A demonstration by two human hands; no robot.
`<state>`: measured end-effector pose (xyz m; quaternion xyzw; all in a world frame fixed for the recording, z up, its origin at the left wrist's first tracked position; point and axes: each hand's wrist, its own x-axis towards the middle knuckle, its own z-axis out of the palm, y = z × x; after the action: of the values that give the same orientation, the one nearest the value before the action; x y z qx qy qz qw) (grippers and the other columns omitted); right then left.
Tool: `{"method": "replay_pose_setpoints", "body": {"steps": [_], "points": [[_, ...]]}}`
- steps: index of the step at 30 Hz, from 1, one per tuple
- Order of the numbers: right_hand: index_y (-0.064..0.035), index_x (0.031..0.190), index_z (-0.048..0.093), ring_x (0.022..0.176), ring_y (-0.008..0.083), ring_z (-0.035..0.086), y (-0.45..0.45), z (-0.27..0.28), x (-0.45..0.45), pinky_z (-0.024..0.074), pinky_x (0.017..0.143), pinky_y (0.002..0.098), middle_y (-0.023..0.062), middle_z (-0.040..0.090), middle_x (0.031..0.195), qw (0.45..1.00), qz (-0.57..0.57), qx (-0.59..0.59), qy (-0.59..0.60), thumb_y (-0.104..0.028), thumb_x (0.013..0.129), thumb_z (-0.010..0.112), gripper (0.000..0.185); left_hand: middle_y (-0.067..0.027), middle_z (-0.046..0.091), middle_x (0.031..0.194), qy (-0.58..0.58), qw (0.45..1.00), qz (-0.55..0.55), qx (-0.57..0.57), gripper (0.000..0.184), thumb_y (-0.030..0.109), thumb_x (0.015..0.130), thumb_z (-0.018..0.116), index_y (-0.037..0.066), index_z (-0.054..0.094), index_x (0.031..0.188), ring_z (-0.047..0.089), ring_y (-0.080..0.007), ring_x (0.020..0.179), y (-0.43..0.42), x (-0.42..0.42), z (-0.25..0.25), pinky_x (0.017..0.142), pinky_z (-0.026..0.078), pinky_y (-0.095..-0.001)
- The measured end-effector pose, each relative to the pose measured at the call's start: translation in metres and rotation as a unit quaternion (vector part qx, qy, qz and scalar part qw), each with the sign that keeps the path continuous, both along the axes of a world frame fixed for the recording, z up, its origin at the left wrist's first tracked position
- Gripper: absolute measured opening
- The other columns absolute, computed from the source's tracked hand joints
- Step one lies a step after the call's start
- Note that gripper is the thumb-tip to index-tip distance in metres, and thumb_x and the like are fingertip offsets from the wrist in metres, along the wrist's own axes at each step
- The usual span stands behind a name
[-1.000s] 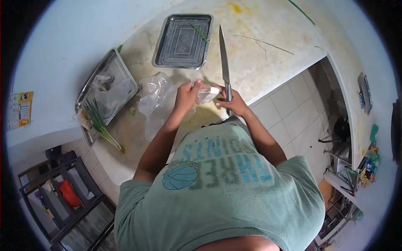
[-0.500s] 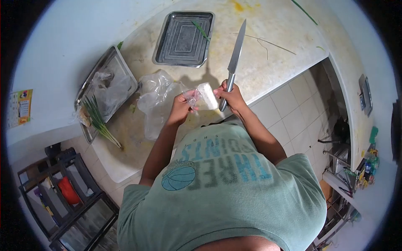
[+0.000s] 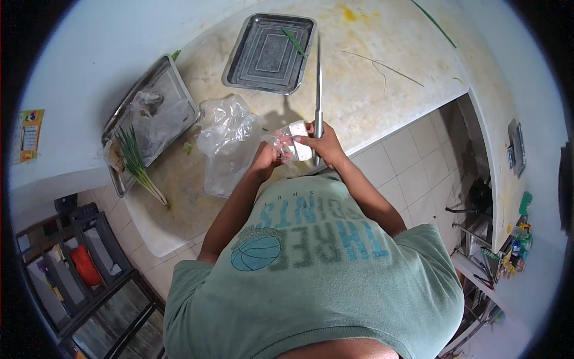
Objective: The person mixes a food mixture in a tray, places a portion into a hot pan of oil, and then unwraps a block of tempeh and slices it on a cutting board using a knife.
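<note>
Closed around the knife (image 3: 318, 107), the right hand (image 3: 326, 145) is also pressing its thumb on the white block (image 3: 298, 133), which is lying between both hands. The left hand (image 3: 266, 159) is pinching the clear wrapper (image 3: 278, 141) at the block's left side.

Shows a calendar (image 3: 28, 136) on the left wall and, below, a dark rack (image 3: 98, 300) holding something red (image 3: 85, 265). At far right, includes small bottles (image 3: 525, 242) beside a shelf (image 3: 480, 272), with pale tiles (image 3: 412, 157) covering the floor.
</note>
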<state>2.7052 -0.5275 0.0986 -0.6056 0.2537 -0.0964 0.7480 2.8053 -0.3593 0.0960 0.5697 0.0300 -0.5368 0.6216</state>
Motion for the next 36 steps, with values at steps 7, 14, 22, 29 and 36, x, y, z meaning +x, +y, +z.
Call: {"method": "replay_pose_setpoints", "body": {"steps": [7,14,22,29,36], "points": [[-0.0048,0.082,0.051,0.064,0.0102,0.048,0.000,-0.004,0.005,0.0430,0.058,0.0263,0.0003,0.050,0.071,0.994,-0.048,-0.083,0.056,-0.017,0.066,0.084,0.039,-0.0038,0.062,0.105,0.008,0.992,-0.024,-0.125,0.039,0.029,0.094,0.049,0.005,0.053,0.124,0.060,-0.0117,0.082,-0.002,0.018,0.016,0.067,0.047,-0.0225],[-0.0046,0.078,0.052,0.060,0.0137,0.050,0.004,-0.013,0.002,0.0443,0.058,0.0298,0.0041,0.053,0.066,0.986,-0.015,-0.141,0.084,-0.023,0.064,0.083,0.039,0.0060,0.052,0.066,-0.225,0.974,-0.008,0.005,0.017,0.022,0.090,0.063,0.007,0.065,0.095,0.045,-0.0027,0.056,-0.025,0.004,-0.002,0.051,0.034,-0.0193],[-0.0061,0.076,0.051,0.057,0.0104,0.049,0.008,-0.006,0.002,0.0430,0.054,0.0284,0.0019,0.052,0.063,0.972,-0.052,-0.188,0.131,-0.020,0.065,0.083,0.037,0.0066,0.052,0.065,-0.245,0.967,0.069,0.002,0.011,0.019,0.089,0.064,0.010,0.063,0.084,0.043,-0.0013,0.056,-0.033,-0.006,-0.017,0.049,0.032,-0.0191],[-0.0019,0.082,0.057,0.064,0.0234,0.060,0.001,0.008,0.006,0.0488,0.063,0.0343,0.0113,0.061,0.070,0.963,-0.001,-0.218,0.157,-0.026,0.064,0.081,0.039,0.0017,0.062,0.083,-0.161,0.971,0.137,-0.110,0.011,0.015,0.091,0.061,0.005,0.063,0.094,0.052,-0.0041,0.071,-0.033,-0.011,-0.033,0.062,0.039,-0.0191],[-0.0034,0.080,0.056,0.066,0.0183,0.057,-0.014,0.018,0.001,0.0472,0.062,0.0310,0.0071,0.059,0.070,0.954,0.098,-0.246,0.139,-0.028,0.066,0.082,0.038,-0.0006,0.062,0.095,-0.094,0.985,0.122,-0.075,0.019,0.018,0.094,0.056,0.005,0.063,0.105,0.054,-0.0048,0.083,-0.027,-0.015,0.002,0.067,0.038,-0.0205]]}}
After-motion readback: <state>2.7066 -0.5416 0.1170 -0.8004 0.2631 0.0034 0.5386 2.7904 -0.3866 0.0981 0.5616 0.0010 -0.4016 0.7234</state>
